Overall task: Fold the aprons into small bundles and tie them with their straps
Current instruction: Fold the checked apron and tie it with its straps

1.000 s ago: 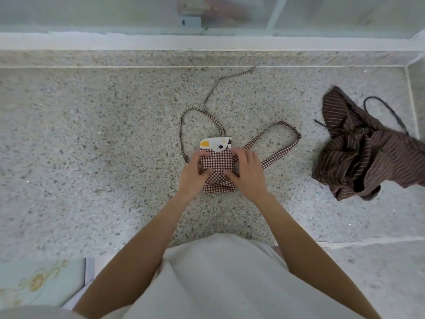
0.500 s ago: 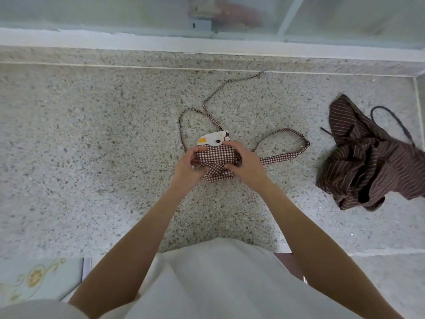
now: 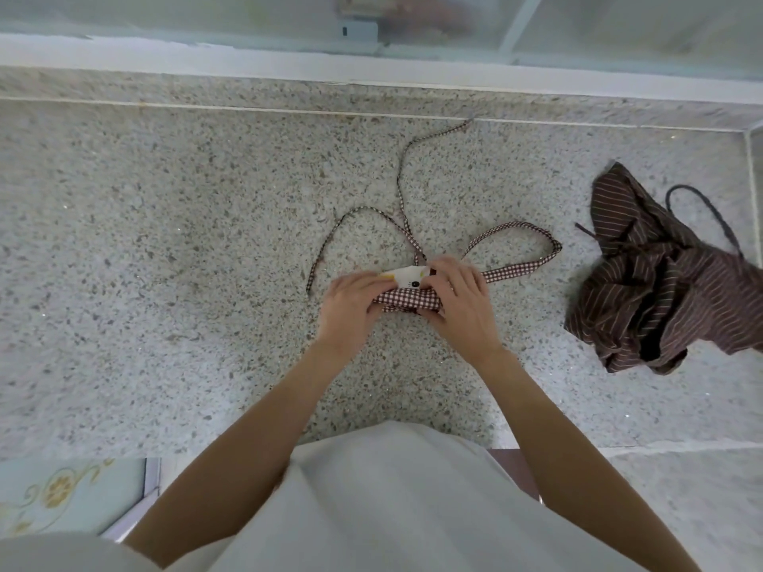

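My left hand (image 3: 351,301) and right hand (image 3: 460,301) grip the checked apron (image 3: 406,299) mid-worktop (image 3: 165,282), fingers curled around it. Flat a second ago, it is now rolled tight; its straps (image 3: 516,266) remain untied.

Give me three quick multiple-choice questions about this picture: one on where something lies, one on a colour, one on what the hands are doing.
1. Where does the striped apron lie?
A. right of the hands
B. left of them
C. under them

2. What colours is the checked apron?
A. blue and yellow
B. brown and white
C. plain green

3. What are the left hand and right hand doing?
A. hanging idle
B. both gripping the checked apron
C. lifting the striped apron

Answers: A, it sits crumpled far right on the counter; B, brown-white checks; B, fingers curl round the bundle.
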{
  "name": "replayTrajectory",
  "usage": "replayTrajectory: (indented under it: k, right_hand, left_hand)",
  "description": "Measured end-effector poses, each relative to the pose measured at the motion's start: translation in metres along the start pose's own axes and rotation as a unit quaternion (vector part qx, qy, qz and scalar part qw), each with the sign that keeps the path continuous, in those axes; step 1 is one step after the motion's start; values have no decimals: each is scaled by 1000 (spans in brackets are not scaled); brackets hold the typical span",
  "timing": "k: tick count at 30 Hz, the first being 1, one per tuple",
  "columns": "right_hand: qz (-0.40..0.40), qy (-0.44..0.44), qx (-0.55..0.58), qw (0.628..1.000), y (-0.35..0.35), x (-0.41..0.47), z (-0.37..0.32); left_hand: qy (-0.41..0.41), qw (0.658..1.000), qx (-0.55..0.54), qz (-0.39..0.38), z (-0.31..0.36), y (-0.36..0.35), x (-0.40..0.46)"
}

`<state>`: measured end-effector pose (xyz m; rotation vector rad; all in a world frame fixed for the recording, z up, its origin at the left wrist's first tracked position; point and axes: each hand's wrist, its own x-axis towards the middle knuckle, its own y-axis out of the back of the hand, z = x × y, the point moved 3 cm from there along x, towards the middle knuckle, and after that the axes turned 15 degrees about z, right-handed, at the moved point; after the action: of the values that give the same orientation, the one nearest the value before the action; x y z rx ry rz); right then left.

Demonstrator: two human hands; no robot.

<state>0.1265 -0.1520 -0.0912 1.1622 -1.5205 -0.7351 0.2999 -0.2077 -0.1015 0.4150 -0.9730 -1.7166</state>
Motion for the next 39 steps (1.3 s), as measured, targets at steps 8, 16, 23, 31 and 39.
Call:
replayTrajectory:
  k: [8, 16, 23, 31, 39]
  right_hand:
    - [-58, -168, 147, 973, 25, 26, 1]
    - [23, -494, 384, 780, 73, 50, -4]
    - [102, -518, 389, 755, 103, 27, -5]
    - [113, -510, 423, 741, 109, -4, -25]
    - [107, -468, 455, 750, 117, -9, -52]
  left_hand:
    - [280, 928, -245, -9, -1, 22, 9]
    - [280, 844, -422, -177, 49, 45, 23]
    - [226, 909, -338, -94, 50, 47, -6]
    - [225, 913, -305, -146, 54, 68, -29]
    - [162, 930, -295, -150, 75, 70, -36]
